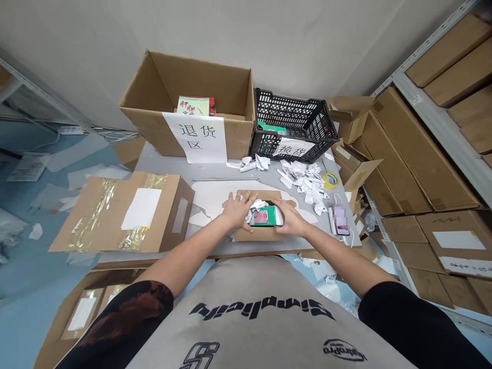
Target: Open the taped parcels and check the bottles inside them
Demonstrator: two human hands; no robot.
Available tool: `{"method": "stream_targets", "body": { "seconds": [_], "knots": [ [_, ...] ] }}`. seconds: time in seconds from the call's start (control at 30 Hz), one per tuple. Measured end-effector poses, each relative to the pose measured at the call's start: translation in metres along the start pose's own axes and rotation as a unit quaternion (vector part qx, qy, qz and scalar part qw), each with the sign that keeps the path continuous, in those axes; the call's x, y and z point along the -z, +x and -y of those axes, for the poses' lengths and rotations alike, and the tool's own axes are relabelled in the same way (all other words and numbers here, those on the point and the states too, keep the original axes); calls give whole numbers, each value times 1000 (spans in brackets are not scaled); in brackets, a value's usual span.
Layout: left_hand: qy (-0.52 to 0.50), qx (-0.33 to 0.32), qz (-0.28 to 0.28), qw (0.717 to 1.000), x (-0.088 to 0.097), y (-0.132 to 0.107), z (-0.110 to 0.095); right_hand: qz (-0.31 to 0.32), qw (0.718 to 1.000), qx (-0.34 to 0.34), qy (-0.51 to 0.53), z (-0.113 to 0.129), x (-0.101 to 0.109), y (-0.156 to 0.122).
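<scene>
Your left hand (239,209) lies open, fingers spread at the small carton (257,235); your right hand (291,218) curves by the green box (270,216) inside (can't tell if gripping).

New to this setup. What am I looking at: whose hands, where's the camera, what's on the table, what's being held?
No machine here: these are a person's bare hands. The single picture comes from a camera worn on the head, looking forward and down, so sleeves and shirt front show too.

On the table stand a taped carton at left, a big open carton and a black crate at the back, both with paper signs. Toward the right are torn paper scraps, a tape roll and a phone.

Both hands are at a small open box holding a green package and crumpled paper. The left hand spreads over its left end; the right hand is at its right end. Exact grip isn't clear.
</scene>
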State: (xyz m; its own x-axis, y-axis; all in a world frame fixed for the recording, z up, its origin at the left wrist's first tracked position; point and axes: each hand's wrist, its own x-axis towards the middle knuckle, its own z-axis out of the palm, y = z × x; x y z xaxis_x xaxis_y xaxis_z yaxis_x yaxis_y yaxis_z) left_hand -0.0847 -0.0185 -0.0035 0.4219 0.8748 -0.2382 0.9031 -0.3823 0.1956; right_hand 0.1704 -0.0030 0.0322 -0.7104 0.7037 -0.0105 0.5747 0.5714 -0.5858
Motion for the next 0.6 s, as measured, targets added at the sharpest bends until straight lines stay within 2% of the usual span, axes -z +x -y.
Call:
{"method": "stream_targets", "body": {
  "seconds": [0.13,0.27,0.37,0.47,0.53,0.6],
  "knots": [
    [19,-4,-18,1000,0,-2,-1,-63,997,-30,45,28,25,-7],
    [26,-8,-22,999,3,-3,-3,-106,992,-34,51,41,62,-22],
    [36,-5,-27,999,8,-2,-10,-167,984,-35,61,40,94,-34],
    [46,15,-41,998,12,0,-19,-271,954,-12,129,33,116,-40],
    [42,21,-60,997,14,0,-22,-315,930,-2,189,25,122,-38],
    [10,-4,-86,996,17,-1,-21,-329,914,-5,239,16,121,-33]
  ]
}}
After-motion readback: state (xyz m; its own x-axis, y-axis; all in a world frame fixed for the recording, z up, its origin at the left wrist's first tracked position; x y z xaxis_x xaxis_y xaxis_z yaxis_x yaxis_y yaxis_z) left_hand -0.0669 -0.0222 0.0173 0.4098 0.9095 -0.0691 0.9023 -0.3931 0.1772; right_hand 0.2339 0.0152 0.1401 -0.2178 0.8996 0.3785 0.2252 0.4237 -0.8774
